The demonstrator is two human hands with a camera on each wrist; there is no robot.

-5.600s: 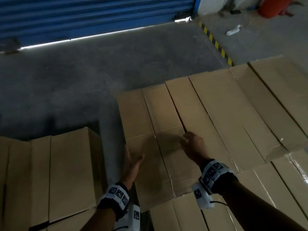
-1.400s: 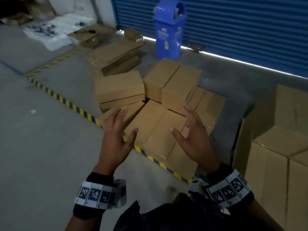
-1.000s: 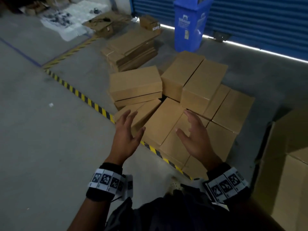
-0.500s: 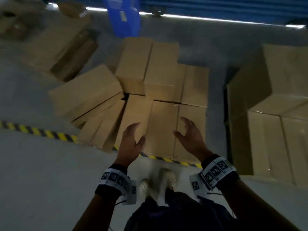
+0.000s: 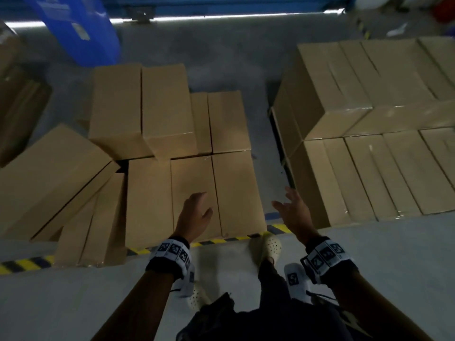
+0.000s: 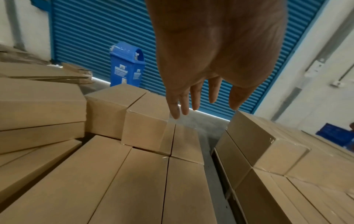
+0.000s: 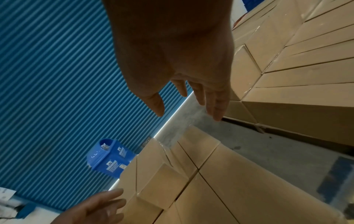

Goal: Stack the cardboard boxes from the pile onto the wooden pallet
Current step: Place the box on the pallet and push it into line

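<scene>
- Half a second ago both hands hovered together over the pile; now the left hand (image 5: 194, 217) stays above it, fingers spread, empty.
- The right hand (image 5: 294, 211), spread, has swung off the pile's right edge (image 5: 237, 193), bracketing the nearest box for lifting.
- Right of the pile, the stacked boxes (image 5: 369, 134) hide the pallet.

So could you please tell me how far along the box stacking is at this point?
Done: the stack on the right already stands two layers high. In hand: nothing yet; the left hand and right hand reach out open over the nearest box. Left: the floor pile, about ten boxes.
</scene>
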